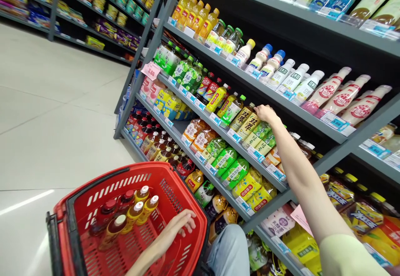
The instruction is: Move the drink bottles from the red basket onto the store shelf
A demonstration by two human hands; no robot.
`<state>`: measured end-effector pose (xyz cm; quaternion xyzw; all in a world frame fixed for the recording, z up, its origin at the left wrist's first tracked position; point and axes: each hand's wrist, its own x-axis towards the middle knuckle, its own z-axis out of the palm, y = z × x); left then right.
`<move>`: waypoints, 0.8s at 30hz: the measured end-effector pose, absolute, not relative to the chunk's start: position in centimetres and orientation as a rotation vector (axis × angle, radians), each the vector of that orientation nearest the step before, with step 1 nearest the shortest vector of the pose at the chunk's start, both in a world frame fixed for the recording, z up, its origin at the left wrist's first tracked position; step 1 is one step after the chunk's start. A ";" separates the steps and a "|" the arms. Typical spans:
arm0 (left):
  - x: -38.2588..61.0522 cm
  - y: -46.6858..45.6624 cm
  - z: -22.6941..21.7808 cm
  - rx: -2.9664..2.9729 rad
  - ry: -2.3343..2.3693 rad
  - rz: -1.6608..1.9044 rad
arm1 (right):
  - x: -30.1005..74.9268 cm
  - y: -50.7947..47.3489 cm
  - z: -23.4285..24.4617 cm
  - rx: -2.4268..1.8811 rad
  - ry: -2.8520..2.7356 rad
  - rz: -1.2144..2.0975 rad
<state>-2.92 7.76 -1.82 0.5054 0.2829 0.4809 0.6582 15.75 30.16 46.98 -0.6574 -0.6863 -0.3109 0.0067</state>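
While the bare right hand [266, 113] is resting at the cap of a tea-brown plastic bottle [249, 127] with a tan label and dark lettering, its fingers are bending inward, though I cannot tell whether they are gripping. That bottle is standing on a middle shelf of a grey metal rack [331, 159], with a matching bottle [240, 119] just to its left and green-labelled plastic bottles [258, 134] to its right. The left hand [179, 226] is hanging open, fingers loosely bent, over a red plastic basket [187, 203] with slotted walls. Inside the basket, four white-capped yellow-and-brown bottles [135, 214] are standing near two dark, red-capped bottles [103, 218]. Beside the basket, a knee in light blue denim [229, 251] is showing
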 end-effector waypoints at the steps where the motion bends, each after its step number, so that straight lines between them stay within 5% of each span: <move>1: -2.9 7.8 -1.9 1.145 0.637 1.086 | 15.7 30.2 46.9 -2.060 -2.136 -0.977; 24: -2.3 8.8 -3.3 1.162 0.613 1.084 | 15.5 30.6 46.7 -2.001 -2.155 -1.059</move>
